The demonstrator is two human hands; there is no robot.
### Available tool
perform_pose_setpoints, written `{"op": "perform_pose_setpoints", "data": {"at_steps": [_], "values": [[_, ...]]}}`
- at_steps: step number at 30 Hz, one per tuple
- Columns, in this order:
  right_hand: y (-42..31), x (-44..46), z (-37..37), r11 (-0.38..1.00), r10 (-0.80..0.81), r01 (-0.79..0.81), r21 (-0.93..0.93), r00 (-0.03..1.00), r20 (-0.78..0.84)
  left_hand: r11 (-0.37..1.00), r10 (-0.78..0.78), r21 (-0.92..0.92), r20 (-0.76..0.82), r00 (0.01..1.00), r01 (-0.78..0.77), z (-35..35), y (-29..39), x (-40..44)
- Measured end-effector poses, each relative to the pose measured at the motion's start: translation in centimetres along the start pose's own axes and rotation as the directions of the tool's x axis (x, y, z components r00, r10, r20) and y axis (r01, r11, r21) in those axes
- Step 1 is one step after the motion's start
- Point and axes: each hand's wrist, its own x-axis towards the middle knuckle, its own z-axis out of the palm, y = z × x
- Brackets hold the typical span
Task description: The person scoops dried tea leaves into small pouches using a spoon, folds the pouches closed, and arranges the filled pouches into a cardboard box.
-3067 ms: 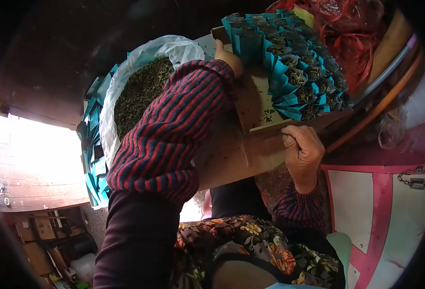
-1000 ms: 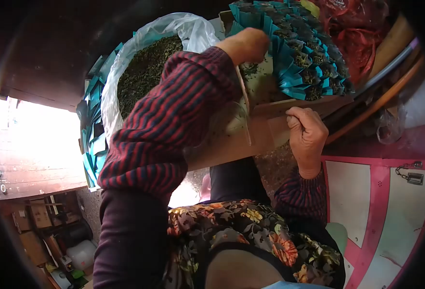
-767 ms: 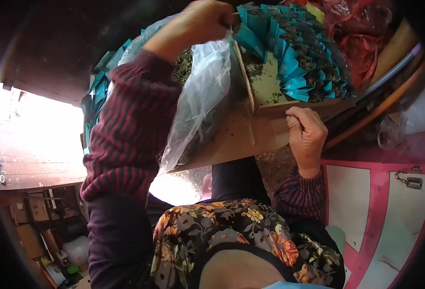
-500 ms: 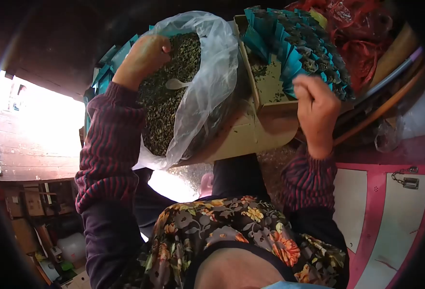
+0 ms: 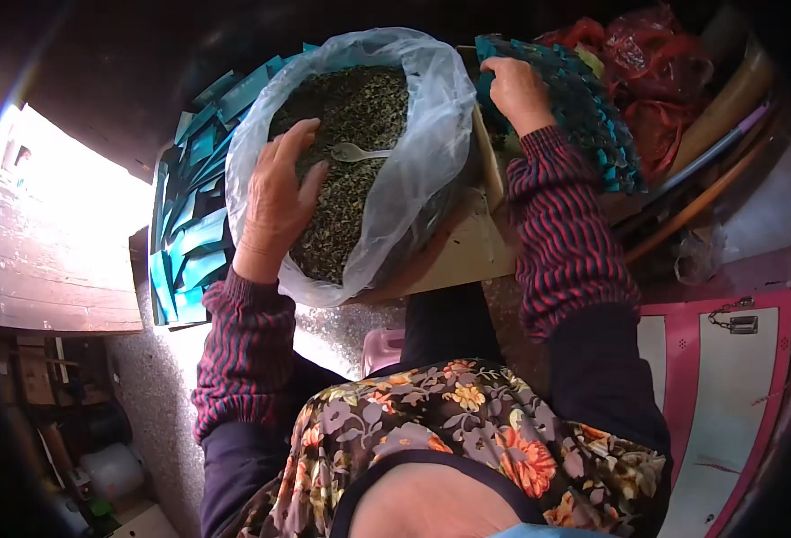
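Note:
A clear plastic bag (image 5: 440, 108) stands wide, filled with dried dark-green leaves (image 5: 341, 206). A white plastic spoon (image 5: 359, 153) lies on the leaves. My left hand (image 5: 279, 202) hovers over the bag's left side, fingers apart, holding nothing. At the upper right, my right hand (image 5: 516, 92) is bent with its fingers closed at the near-left edge of a row of teal packets (image 5: 583, 108); it appears to pinch a teal packet there, though its thumb is mostly hidden.
More teal packets (image 5: 200, 238) stand in a box left of the bag. Red plastic bags (image 5: 651, 54) lie at the far right beside long poles (image 5: 709, 193). A pink-framed cabinet (image 5: 727, 394) is at lower right. A pink stool (image 5: 382, 348) shows below the table.
My left hand has come down and toward me, its curled fingers now spread. My right hand has moved up and left to the packets. The view has shifted, showing more left-side packets.

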Motion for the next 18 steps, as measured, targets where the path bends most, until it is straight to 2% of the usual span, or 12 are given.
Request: {"op": "perform_pose_setpoints", "data": {"at_steps": [2, 4, 5, 6, 8, 13, 15, 16, 18], "values": [[-0.5, 0.8, 0.5, 0.999, -0.014, 0.016, -0.046, 0.998, 0.057, 0.993, -0.103, -0.057, -0.029, 0.994, 0.102, -0.5, -1.2, -1.5], [-0.6, 1.4, 1.8, 0.992, -0.085, 0.096, -0.076, 0.988, 0.128, 0.994, -0.111, -0.025, -0.058, 0.992, 0.11, -1.0, -2.0, -2.2], [-0.3, 1.8, 2.2, 0.987, -0.083, 0.109, -0.122, 0.976, 0.2, 0.996, -0.089, -0.031, -0.063, 0.994, 0.087, -1.1, -2.4, -2.3], [-0.4, 2.0, 2.5, 0.985, -0.092, 0.12, -0.128, 0.974, 0.206, 0.997, -0.066, -0.039, -0.069, 0.995, 0.063, -1.2, -2.6, -2.4], [-0.3, 2.4, 2.9, 0.989, -0.002, 0.047, -0.144, 0.955, 0.298, 0.996, -0.08, -0.047, -0.083, 0.993, 0.076, -1.6, -2.6, -2.4], [1.2, 2.5, 3.6, 0.975, -0.094, 0.147, -0.165, 0.952, 0.292, 0.994, -0.103, -0.039, -0.109, 0.989, 0.099, -2.1, -3.2, -2.3], [1.7, 2.2, 3.1, 0.949, -0.158, 0.211, -0.235, 0.961, 0.226, 0.993, -0.118, -0.005, -0.099, 0.988, 0.118, -2.0, -3.3, -2.4], [1.6, 1.9, 2.8, 0.948, -0.156, 0.211, -0.239, 0.961, 0.228, 0.991, -0.135, -0.031, -0.094, 0.986, 0.132, -1.9, -3.3, -2.5], [1.7, 1.1, 1.9, 0.981, -0.035, 0.057, -0.187, 0.992, 0.121, 0.992, -0.127, -0.009, -0.085, 0.988, 0.127, -1.8, -3.7, -2.6]]}}
